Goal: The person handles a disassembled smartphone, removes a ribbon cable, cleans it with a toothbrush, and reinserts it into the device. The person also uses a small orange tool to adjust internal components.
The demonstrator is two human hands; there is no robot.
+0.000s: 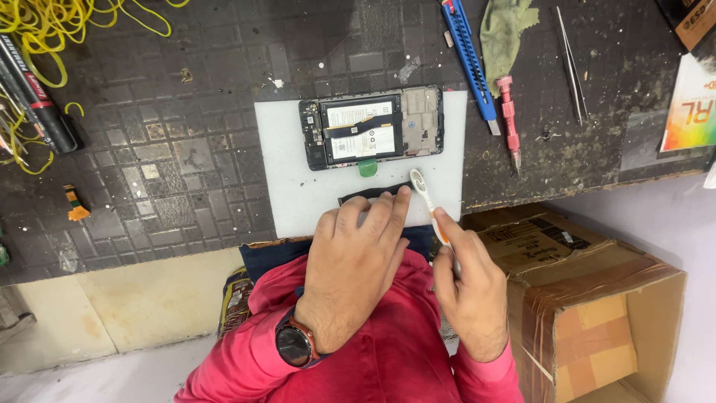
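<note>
An opened phone (pixel 371 128) with its battery and inner frame showing lies on a white mat (pixel 298 194). My left hand (pixel 354 261) presses flat on a dark part (pixel 373 192) at the mat's near edge, with a watch on that wrist. My right hand (pixel 466 287) grips a white toothbrush (pixel 424 192), its head resting by the dark part's right end. A small green tab (pixel 367 168) sticks out below the phone.
A blue utility knife (pixel 468 56), red screwdriver (pixel 509 119), green cloth (pixel 503 30) and tweezers (pixel 570 63) lie at the bench's far right. Yellow rubber bands (pixel 45 30) and markers (pixel 33 89) sit at the left. An open cardboard box (pixel 597 313) stands at my right.
</note>
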